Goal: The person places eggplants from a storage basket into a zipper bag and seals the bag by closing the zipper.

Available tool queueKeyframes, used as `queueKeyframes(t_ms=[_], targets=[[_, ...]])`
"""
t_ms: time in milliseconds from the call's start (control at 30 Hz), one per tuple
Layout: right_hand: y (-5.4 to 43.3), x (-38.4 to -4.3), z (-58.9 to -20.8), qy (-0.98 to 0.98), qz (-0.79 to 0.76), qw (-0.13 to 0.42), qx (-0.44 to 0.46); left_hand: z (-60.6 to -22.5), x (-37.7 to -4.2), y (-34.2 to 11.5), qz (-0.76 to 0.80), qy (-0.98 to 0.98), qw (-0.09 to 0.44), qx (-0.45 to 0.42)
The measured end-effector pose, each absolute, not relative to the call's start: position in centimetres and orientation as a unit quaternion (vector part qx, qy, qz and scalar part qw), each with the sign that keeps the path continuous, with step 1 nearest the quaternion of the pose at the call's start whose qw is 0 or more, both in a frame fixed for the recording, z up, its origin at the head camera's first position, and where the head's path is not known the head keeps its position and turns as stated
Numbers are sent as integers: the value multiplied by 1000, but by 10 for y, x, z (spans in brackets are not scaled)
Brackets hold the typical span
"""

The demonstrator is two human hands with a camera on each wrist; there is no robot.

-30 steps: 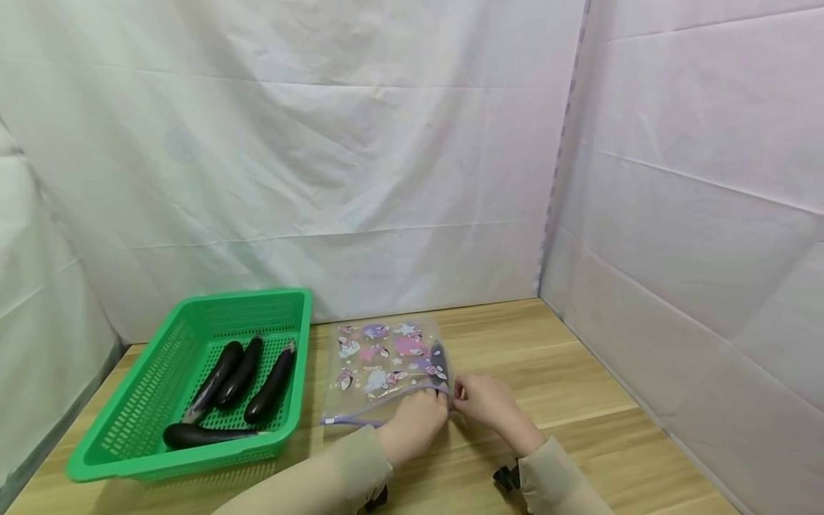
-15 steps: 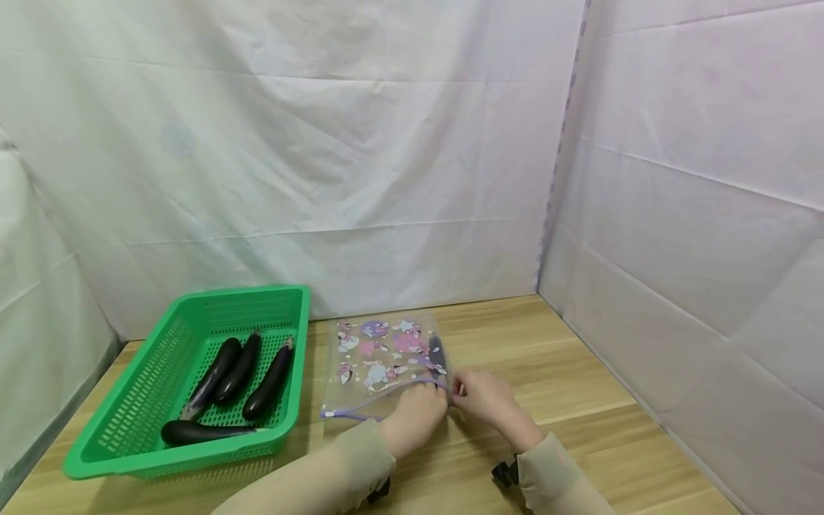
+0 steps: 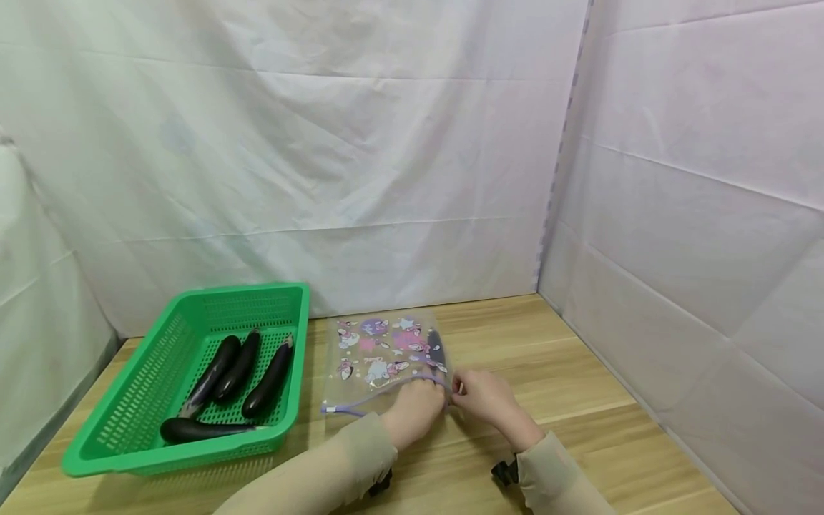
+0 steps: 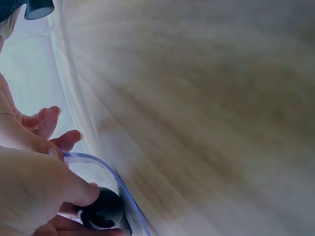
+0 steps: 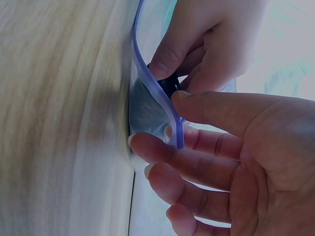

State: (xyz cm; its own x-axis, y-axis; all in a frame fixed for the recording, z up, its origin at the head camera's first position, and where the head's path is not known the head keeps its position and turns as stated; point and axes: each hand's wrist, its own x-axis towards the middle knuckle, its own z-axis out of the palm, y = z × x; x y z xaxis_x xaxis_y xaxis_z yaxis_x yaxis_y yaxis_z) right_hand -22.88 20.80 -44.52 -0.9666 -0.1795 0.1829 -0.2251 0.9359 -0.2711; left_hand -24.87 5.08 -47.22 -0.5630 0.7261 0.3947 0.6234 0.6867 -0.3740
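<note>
A clear zip bag with pink and purple cartoon prints lies flat on the table, its purple-edged mouth toward me. One dark eggplant is inside along its right side. My left hand reaches into the mouth; in the left wrist view its thumb and fingers hold the rounded end of the eggplant. At the right corner of the mouth, my right hand pinches the purple edge between thumb and fingers, holding the mouth apart. The left fingertips are partly hidden by the bag in the head view.
To the left stands a green perforated basket with several eggplants in it. A white slider sits at the left end of the bag's zip. White sheets hang behind and to the right of the wooden table.
My left hand has pushed slightly forward, and the eggplant sits a little deeper in the bag. The right hand keeps its pinch on the corner. The head view has tilted slightly.
</note>
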Motion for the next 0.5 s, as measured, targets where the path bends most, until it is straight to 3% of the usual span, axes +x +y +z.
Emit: queueKeyframes(t_ms=[367, 500], targets=[[209, -229, -445, -980, 150, 74, 106, -467, -255, 60, 91, -911, 195, -352], [210, -229, -444, -980, 158, 65, 102, -461, -259, 60, 84, -921, 145, -352]])
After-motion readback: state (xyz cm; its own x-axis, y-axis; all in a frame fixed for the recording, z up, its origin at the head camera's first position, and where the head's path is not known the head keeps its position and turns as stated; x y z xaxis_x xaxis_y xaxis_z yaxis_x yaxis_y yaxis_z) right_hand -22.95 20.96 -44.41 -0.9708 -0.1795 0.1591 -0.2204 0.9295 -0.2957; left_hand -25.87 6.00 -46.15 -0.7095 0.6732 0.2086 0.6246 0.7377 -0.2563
